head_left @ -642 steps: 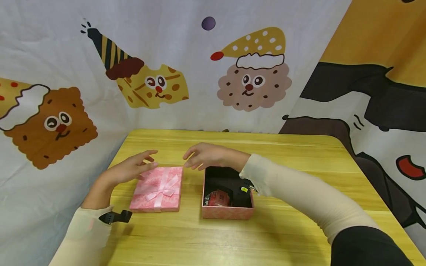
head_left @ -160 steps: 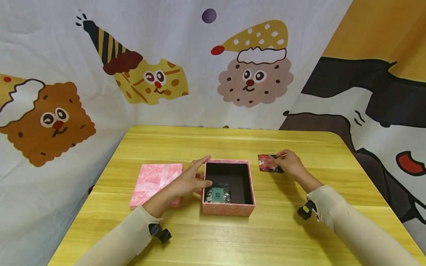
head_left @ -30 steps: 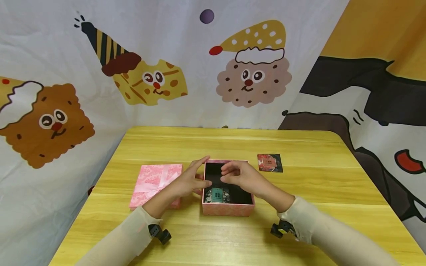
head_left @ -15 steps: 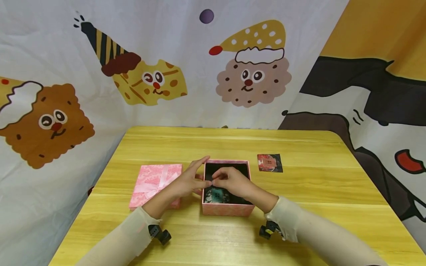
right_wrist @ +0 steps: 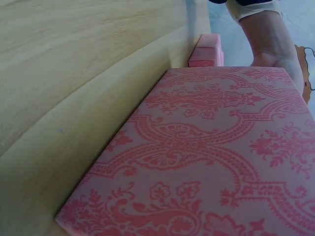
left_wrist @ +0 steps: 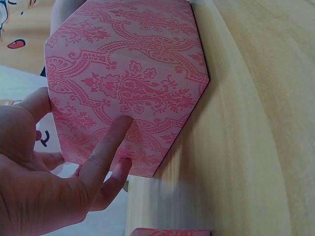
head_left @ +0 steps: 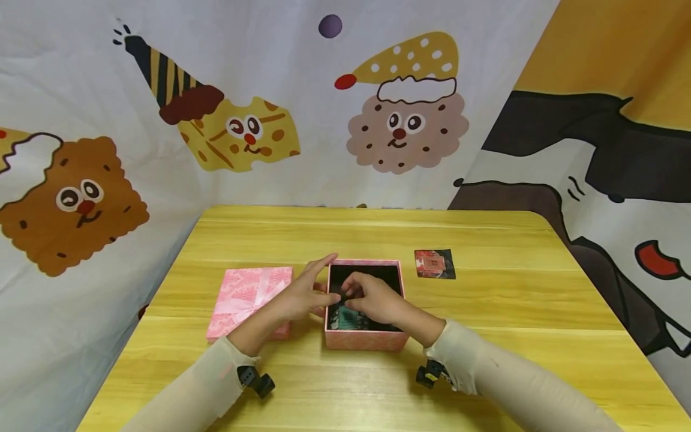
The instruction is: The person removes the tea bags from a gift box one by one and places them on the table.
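Note:
An open pink patterned box (head_left: 367,341) with a dark inside stands on the table. My left hand (head_left: 299,294) grips its left wall, the thumb at the rim and other fingers on the outer side, as the left wrist view shows. A flat green-labelled packet (head_left: 348,321) lies inside, near the front left. My right hand (head_left: 378,300) is inside the box just above this packet, fingers bent, with a gap between thumb and forefinger. I cannot tell whether its fingertips touch the packet. In the right wrist view, the box wall (right_wrist: 197,142) fills the foreground and that hand is out of sight.
The pink lid (head_left: 243,294) with a ribbon bow lies left of the box, partly behind my left forearm. A red and black square packet (head_left: 435,264) lies on the wooden table (head_left: 513,300) at the right. A printed curtain (head_left: 302,180) hangs behind the table.
Over the last second my right hand has moved left and lower inside the box, over the green-labelled packet. The red packet, earlier held by that hand, lies on the table. My left hand stays put.

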`<state>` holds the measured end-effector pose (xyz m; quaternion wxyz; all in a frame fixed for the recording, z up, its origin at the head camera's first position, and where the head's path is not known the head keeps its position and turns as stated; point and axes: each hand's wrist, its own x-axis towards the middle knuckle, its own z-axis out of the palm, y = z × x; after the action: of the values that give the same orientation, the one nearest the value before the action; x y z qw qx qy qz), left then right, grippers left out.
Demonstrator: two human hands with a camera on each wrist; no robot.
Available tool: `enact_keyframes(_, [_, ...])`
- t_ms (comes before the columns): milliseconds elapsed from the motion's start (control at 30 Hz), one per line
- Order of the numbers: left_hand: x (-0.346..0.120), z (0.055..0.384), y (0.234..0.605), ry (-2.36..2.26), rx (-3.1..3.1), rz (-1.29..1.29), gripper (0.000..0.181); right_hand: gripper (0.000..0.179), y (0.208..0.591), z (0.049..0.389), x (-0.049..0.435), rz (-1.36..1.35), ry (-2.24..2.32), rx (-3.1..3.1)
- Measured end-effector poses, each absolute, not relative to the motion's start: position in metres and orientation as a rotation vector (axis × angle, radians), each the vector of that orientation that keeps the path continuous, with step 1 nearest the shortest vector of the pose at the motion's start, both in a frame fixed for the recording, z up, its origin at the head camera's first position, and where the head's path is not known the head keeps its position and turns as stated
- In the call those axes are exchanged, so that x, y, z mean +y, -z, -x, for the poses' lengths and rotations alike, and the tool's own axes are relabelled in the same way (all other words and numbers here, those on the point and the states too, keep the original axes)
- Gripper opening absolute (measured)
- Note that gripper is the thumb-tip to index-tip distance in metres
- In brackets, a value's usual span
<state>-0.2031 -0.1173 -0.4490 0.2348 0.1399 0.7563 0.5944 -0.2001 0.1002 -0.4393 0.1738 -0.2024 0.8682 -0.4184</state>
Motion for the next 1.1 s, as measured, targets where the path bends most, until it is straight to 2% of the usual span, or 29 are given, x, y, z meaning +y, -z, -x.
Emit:
enact_keyframes(433, [-0.1161, 0.2019, 0.4455, -1.64, 2.088, -0.366, 0.089, 0.065, 0.4357, 0.1967, 0.0987, 0.497, 1.226, 2.614])
enact_keyframes(567, [-0.1159, 0.202, 0.4467, -1.65, 2.08, -0.371, 0.09, 0.072, 0.436, 0.1962, 0.099, 0.494, 1.227, 2.583])
enact_keyframes(700, [-0.116, 0.2024, 0.447, -1.648, 2.072, -0.37, 0.09, 0.068, 0.4371, 0.1979, 0.0985, 0.456, 1.242, 2.495])
enact_keyframes(967, [-0.1162, 0.2036, 0.4493, -1.649, 2.068, -0.355, 0.091, 0.04, 0.4391, 0.1998, 0.0981, 0.407, 1.232, 2.35])
enact_keyframes(1033, [-0.1164, 0.2035, 0.4495, -1.648, 2.067, -0.358, 0.091, 0.039, 0.4384, 0.1995, 0.0982, 0.419, 1.205, 2.377])
enact_keyframes(1100, [-0.1164, 0.2032, 0.4494, -1.645, 2.064, -0.363, 0.091, 0.046, 0.4373, 0.1987, 0.0984, 0.41, 1.194, 2.396])
